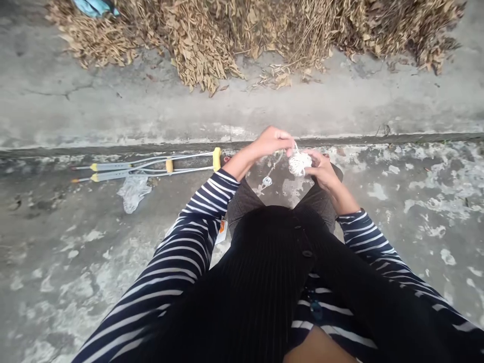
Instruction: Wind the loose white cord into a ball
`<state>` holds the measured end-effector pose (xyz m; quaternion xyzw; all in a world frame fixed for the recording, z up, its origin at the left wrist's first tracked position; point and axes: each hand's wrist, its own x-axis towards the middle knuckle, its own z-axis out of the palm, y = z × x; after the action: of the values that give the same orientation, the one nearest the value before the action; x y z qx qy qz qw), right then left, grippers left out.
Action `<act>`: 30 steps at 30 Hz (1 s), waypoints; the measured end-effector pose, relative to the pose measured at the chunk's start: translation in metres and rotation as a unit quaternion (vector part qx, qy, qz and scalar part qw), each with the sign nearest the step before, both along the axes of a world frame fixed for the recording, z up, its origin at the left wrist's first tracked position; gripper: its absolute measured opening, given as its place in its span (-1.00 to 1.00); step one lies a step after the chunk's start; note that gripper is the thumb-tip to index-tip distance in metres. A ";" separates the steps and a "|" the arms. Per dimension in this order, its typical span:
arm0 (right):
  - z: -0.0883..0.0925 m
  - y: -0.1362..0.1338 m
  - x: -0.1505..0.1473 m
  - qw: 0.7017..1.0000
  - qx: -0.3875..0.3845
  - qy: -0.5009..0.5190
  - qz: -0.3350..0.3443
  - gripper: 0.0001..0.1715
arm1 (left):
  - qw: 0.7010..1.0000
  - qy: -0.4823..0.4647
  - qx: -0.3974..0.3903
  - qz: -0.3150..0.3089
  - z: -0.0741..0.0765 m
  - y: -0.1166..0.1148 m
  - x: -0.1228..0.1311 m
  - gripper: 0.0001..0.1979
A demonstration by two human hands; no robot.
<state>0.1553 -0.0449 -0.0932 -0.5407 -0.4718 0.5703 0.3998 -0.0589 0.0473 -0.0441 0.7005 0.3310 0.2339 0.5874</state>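
A ball of white cord (pixel 300 164) is gripped in my right hand (pixel 321 170), its fingers and thumb around the ball's right side. My left hand (pixel 275 141) is closed in a pinch on a strand of the same cord, just up and left of the ball. Below my left hand, a thin pale line hangs or lies, leading to a small round silvery piece (pixel 267 181). I cannot tell whether that line joins the ball.
A crutch (pixel 151 169) with yellow pads lies on the concrete at left, a clear plastic bag (pixel 134 191) against it. Dry leaves (pixel 212 45) are heaped on the raised ledge (pixel 159 113) ahead. A white-and-orange packet (pixel 222 232) is beside my left thigh.
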 end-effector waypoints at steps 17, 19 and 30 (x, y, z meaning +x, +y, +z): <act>0.057 -0.001 0.024 0.993 0.010 0.116 0.022 0.06 | 0.999 0.014 0.029 0.001 -0.097 -0.011 0.007 -0.61; 0.076 0.003 0.027 0.993 0.013 0.115 -0.011 -0.01 | 1.000 0.007 0.012 0.008 -0.109 -0.017 0.007 -0.62; 0.160 0.003 0.052 0.972 0.186 0.030 -0.142 -0.40 | 0.995 0.094 -0.019 0.014 -0.150 -0.033 0.001 -0.68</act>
<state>0.2069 -0.0415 0.0666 -0.5011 -0.4754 0.4260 0.5843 -0.0576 0.0145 -0.1942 0.7032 0.3994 0.1689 0.5635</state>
